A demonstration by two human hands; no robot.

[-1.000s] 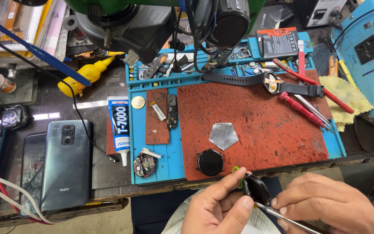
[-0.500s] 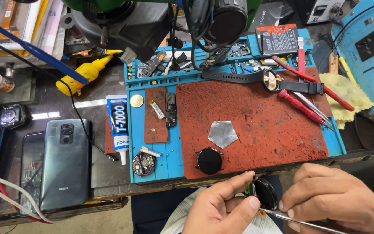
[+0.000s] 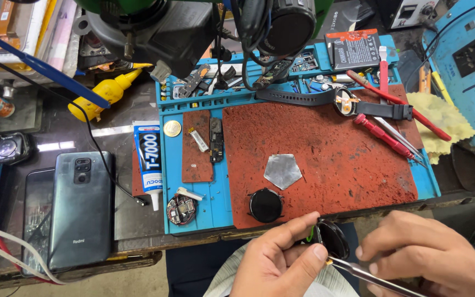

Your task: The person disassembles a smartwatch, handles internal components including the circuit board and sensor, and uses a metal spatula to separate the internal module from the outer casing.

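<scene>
White glue tube (image 3: 149,160) beside blue mat (image 3: 222,192)

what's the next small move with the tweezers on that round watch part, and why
Probably ease the tweezers tip a touch further under the edge of the round black watch part. The left hand pinches the part at the bench edge, and the right hand already has the tip at its lower rim.

My hands: two (image 3: 273,264) (image 3: 427,261). Tweezers: one (image 3: 375,275). Round watch parts: three (image 3: 332,239) (image 3: 265,205) (image 3: 181,210). Red screwdrivers: two (image 3: 383,135) (image 3: 397,104). Phones: one (image 3: 79,212). Glue tubes: one (image 3: 150,162).
</scene>
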